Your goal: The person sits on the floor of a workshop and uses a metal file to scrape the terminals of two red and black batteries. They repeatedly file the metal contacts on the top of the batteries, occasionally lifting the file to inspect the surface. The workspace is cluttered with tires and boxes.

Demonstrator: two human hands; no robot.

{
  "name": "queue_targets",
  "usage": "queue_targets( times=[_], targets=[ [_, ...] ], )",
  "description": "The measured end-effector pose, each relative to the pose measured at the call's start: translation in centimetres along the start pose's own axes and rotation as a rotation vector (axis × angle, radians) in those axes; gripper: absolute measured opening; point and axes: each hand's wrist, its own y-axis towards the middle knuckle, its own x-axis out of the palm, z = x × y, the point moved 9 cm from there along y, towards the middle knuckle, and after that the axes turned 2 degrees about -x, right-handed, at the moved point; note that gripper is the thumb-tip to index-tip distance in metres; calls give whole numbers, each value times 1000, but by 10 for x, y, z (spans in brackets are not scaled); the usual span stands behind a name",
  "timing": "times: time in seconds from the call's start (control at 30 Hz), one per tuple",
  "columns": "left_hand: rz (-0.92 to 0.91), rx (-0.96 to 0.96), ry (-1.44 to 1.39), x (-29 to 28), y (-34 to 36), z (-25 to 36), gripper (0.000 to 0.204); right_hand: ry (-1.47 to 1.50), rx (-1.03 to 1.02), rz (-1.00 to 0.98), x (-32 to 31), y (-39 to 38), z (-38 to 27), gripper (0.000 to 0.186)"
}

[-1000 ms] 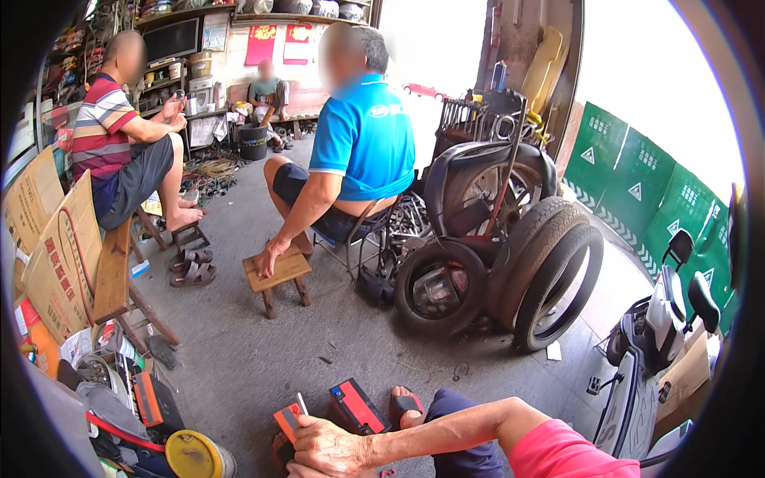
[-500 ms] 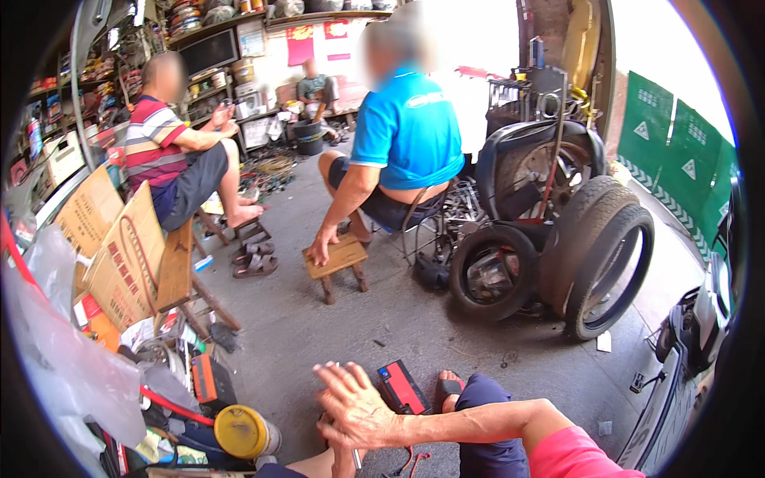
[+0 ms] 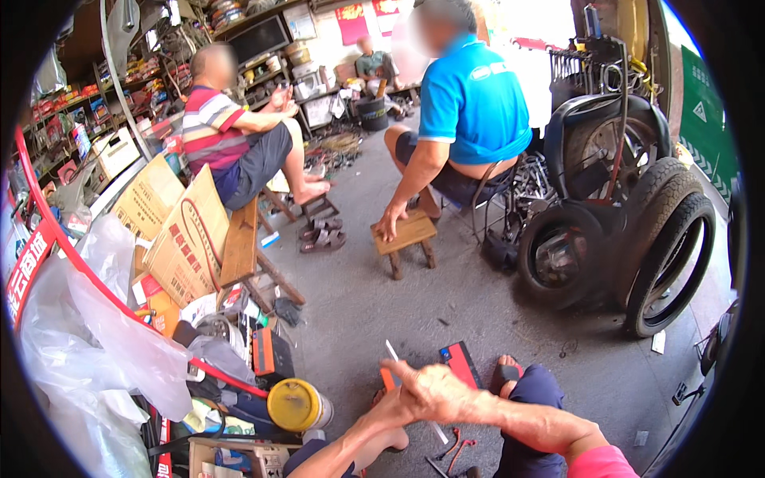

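My left hand (image 3: 396, 411) and my right hand (image 3: 432, 392) overlap low in the centre. The right hand lies over the left, index finger reaching out, other fingers curled and blurred; what they hold is unclear. The left hand's fingers are mostly hidden. A long silvery bar (image 3: 438, 430) passes at a slant behind both hands. An orange block (image 3: 390, 381) shows just beyond them, partly covered. A red-and-black boxy item (image 3: 457, 365) lies on the floor beside my foot. Small red-handled pieces (image 3: 464, 444) lie below my right forearm.
Seated people (image 3: 243, 147) (image 3: 470, 111) (image 3: 374, 64) are ahead; one grips a wooden stool (image 3: 414, 233). Stacked tyres (image 3: 669, 263) stand right. A bench (image 3: 239, 251), cardboard (image 3: 183, 247), plastic sheeting (image 3: 80, 350), a yellow-lidded bucket (image 3: 295, 402) and an orange-black box (image 3: 271, 354) crowd the left.
The view has swung left and down. My right hand's fingers were spread half a second ago and are now more curled. My left forearm has come further into view.
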Motion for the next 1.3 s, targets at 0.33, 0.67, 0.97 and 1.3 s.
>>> queue_targets(
  times=[0.33,0.67,0.97,1.3],
  targets=[
    [386,221,408,-94,42,22,28,-319,23,144,-32,78,41,48],
    [302,163,207,-79,51,14,24,-334,-105,288,-17,69,26,32],
    [247,139,70,-61,66,-5,30,-405,-106,306,-16,71,38,34],
    [288,172,138,-63,80,-23,30,-413,-54,243,-7,73,51,37]
  ],
)
